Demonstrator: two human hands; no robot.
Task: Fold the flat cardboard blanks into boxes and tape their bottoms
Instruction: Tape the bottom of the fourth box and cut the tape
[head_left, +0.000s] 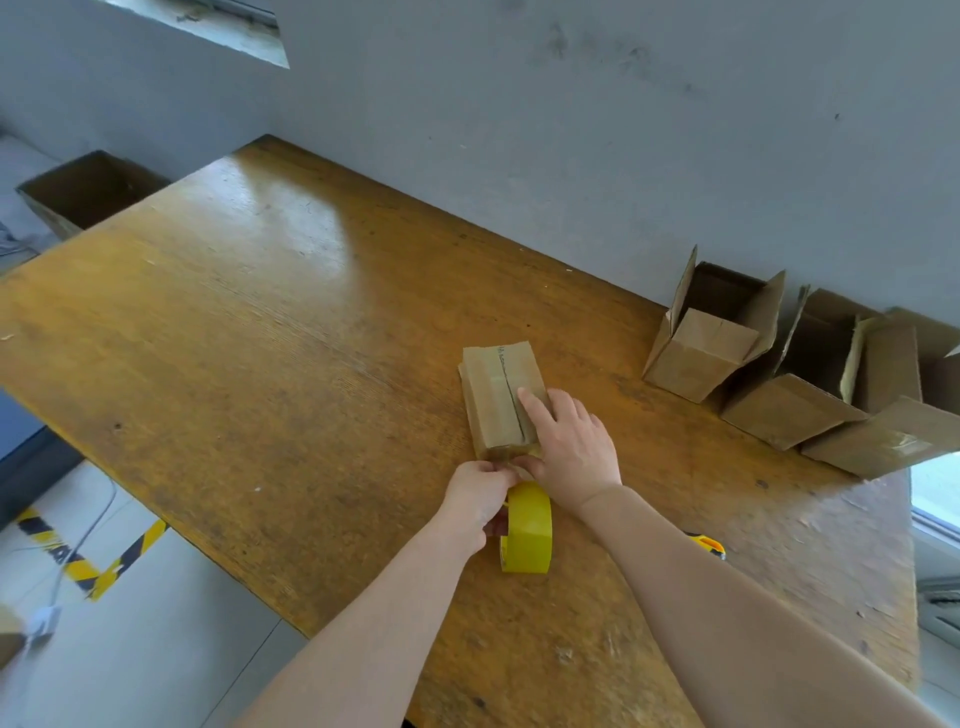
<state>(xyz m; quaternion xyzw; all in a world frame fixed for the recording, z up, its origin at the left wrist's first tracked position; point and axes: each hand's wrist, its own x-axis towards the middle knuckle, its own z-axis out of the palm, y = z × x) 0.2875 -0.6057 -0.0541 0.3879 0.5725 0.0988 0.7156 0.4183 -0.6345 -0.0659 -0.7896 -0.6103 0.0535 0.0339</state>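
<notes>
**Holding the flaps down to start the tape**

We had the box (493, 400) lying bottom-up on the worktop (260, 338), right of centre, its two flaps meeting in a seam (506, 384) that ran from 12 to 6 o'clock. Our right hand (569, 447) lay flat and open on the flaps with the forefinger stretched beside the seam, most likely to stop them springing up. Our left hand (478, 501) was curled around the tape roll (530, 530), which stood on edge at the box's 6 o'clock, touching its near end. We judged that placement let the strip be drawn straight along the seam. The finished boxes (696, 353) stood at 2 o'clock against the wall, out of our way. A knife (709, 546) showed at the roll's 3 o'clock, partly hidden by our forearm, near enough for cutting.
</notes>
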